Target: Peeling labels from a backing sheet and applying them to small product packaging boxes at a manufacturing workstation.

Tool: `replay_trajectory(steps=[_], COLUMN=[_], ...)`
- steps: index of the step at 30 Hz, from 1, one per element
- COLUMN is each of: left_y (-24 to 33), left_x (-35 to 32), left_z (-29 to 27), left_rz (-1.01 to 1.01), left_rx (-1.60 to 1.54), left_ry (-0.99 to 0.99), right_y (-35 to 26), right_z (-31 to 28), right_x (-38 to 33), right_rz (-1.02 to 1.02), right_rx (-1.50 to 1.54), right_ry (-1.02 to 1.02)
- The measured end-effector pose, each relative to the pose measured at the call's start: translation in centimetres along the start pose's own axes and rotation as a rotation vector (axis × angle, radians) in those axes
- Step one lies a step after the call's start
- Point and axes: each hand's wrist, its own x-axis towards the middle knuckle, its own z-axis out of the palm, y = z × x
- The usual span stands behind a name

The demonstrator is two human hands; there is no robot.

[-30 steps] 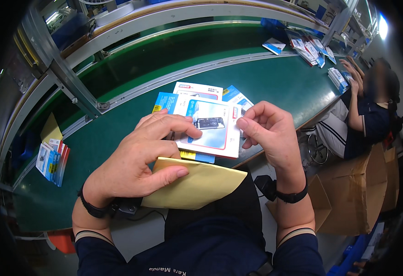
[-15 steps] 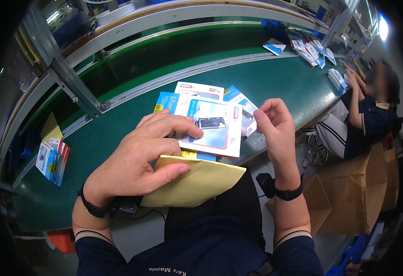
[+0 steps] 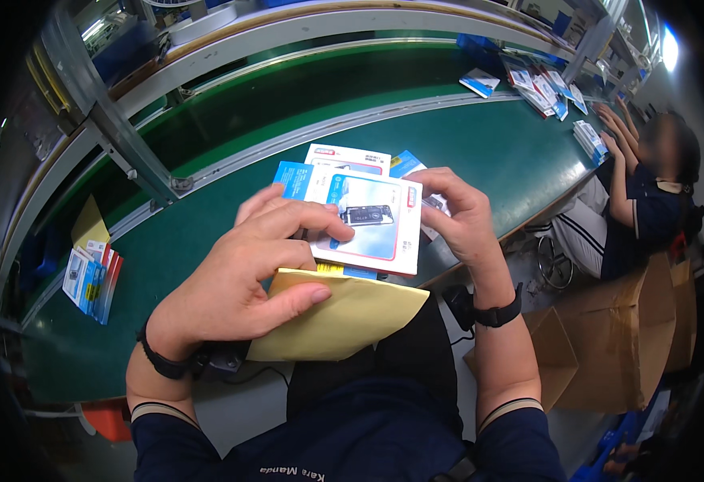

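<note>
Left hand (image 3: 243, 277) half curled, thumb holding yellow paper (image 3: 348, 315), fingertip on box (image 3: 380, 242).

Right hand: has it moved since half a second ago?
Yes: the right hand has shifted left, farther from the carton and closer to the white box.

Green-topped workbench (image 3: 167, 249) here, and right by its near edge, an overlapping pile of flat phone-picture boxes (image 3: 380, 233)! Out left, a bunched row of blue, white and red boxes (image 3: 89, 283); away right, a blue-and-white box stack (image 3: 590, 143).
</note>
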Motion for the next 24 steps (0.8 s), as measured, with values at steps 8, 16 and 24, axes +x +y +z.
replay_trajectory(steps=[8, 16, 24], left_y=[-0.1, 0.6, -0.3], left_x=[-0.2, -0.3, 0.2], left_z=[0.3, 0.4, 1.2], left_rz=[0.013, 0.023, -0.074], left_rx=[-0.187, -0.129, -0.312], left_ry=[0.03, 0.002, 0.219], right_y=[-5.1, -7.2, 0.9], right_z=[1.0, 0.6, -1.6], right_x=[-0.2, -1.7, -4.8], right_rz=[-0.015, -0.193, 0.108], right_rx=[0.04, -0.502, -0.701], right_ry=[0.093, 0.049, 0.447])
